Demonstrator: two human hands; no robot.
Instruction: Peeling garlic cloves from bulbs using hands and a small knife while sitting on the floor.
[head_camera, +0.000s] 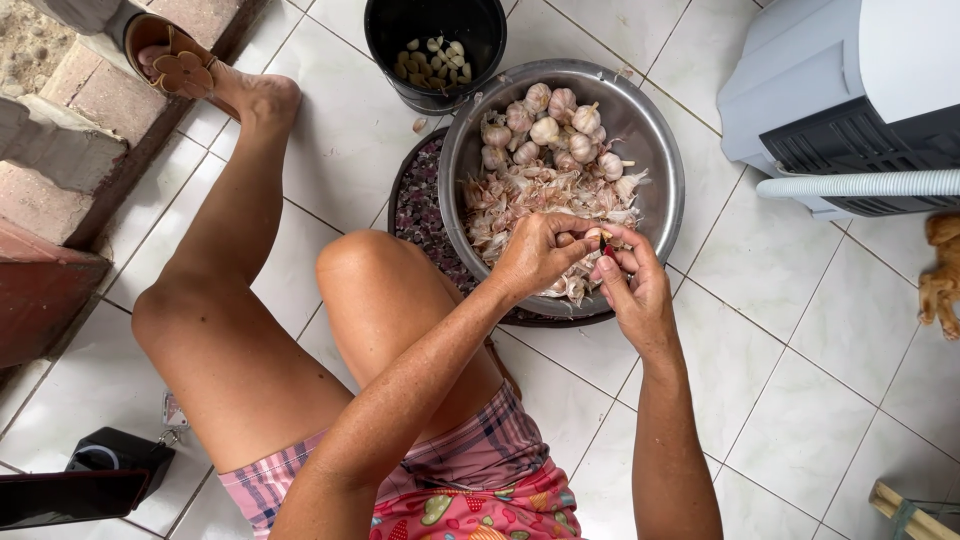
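Note:
My left hand (538, 252) and my right hand (632, 285) meet over the near rim of a big steel bowl (655, 150). Both pinch the same garlic clove (592, 237) between the fingertips. A small dark-and-red tool, perhaps a knife, shows at my right fingers; I cannot tell for sure. Whole garlic bulbs (550, 125) fill the far half of the bowl, and loose papery skins (510, 200) lie in the near half.
A black bucket (380, 40) with peeled cloves (432, 58) stands beyond the bowl. A dark patterned tray (420, 205) lies under the bowl. My bare legs stretch left; brick steps at far left. A white appliance with a hose (850, 185) is at right, a cat (942, 280) at the right edge.

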